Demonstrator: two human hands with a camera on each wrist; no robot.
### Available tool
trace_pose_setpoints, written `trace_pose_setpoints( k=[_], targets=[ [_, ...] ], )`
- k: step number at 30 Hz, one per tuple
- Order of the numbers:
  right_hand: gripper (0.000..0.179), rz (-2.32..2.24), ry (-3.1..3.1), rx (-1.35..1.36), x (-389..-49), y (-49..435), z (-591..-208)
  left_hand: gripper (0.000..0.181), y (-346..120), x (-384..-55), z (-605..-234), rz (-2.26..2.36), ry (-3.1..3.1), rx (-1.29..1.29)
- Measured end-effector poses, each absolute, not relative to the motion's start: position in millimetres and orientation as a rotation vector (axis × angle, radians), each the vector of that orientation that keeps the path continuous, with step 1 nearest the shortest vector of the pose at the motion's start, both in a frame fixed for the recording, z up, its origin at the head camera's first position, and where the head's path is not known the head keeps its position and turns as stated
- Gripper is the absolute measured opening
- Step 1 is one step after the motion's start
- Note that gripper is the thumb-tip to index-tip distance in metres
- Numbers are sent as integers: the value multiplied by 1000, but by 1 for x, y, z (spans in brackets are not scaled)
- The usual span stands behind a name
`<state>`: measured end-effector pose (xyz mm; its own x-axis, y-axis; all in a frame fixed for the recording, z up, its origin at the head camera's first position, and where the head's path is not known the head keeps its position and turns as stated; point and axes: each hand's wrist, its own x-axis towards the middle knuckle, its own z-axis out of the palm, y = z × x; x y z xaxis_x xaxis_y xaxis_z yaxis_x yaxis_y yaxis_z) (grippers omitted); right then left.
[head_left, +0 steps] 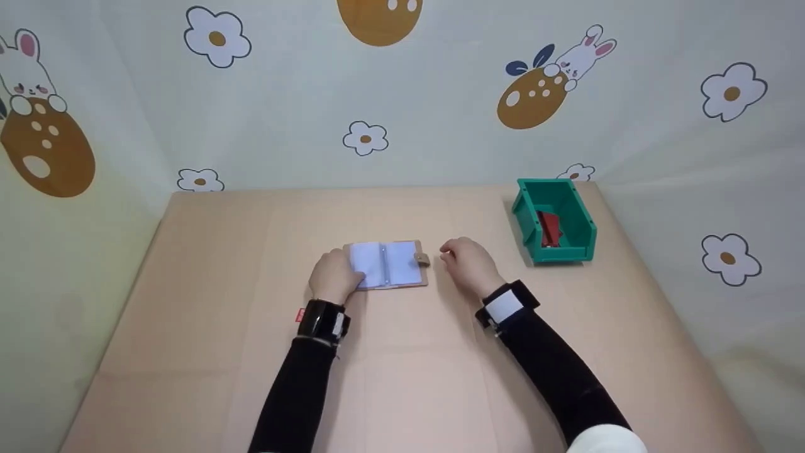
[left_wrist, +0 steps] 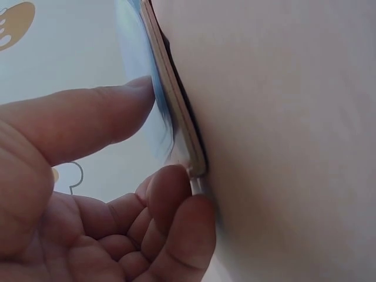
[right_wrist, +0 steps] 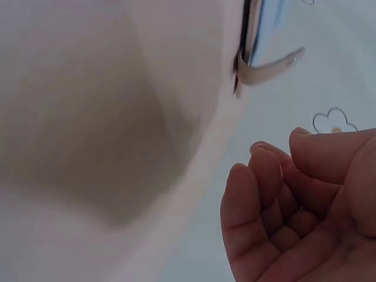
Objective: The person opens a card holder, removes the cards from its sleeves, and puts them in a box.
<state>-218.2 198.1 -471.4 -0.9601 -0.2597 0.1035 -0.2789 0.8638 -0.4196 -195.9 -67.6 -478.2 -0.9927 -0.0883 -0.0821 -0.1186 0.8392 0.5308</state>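
A small ring-bound notebook (head_left: 401,261) lies spread flat on the table, with pale pages, a tan cover and a strap with a snap on its right edge. My left hand (head_left: 333,275) holds its left side. In the left wrist view the thumb (left_wrist: 126,108) rests on the pages while curled fingertips (left_wrist: 191,229) meet the cover's edge. To the right of the notebook, my right hand (head_left: 471,267) hovers with loosely bent fingers and nothing in them. The right wrist view shows the strap (right_wrist: 270,70) standing up from the cover, apart from that hand.
At the back right of the table (head_left: 402,384) stands a green open-topped bin (head_left: 566,253) with a dark red object (head_left: 549,228) inside, its kind unclear. Behind and at both sides hangs a pale curtain (head_left: 283,113) printed with flowers and rabbits.
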Motion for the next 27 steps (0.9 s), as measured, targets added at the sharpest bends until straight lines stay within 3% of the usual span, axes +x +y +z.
trace_pose_setpoints(
  k=[12,27],
  targets=[
    [12,542,-3009,479,-235,156,-477,38,-64,-194,-478,876,2969,-130],
    [13,516,-3075,407,-243,145,-475,45,-64,-195,-478,910,2964,-99]
  ],
)
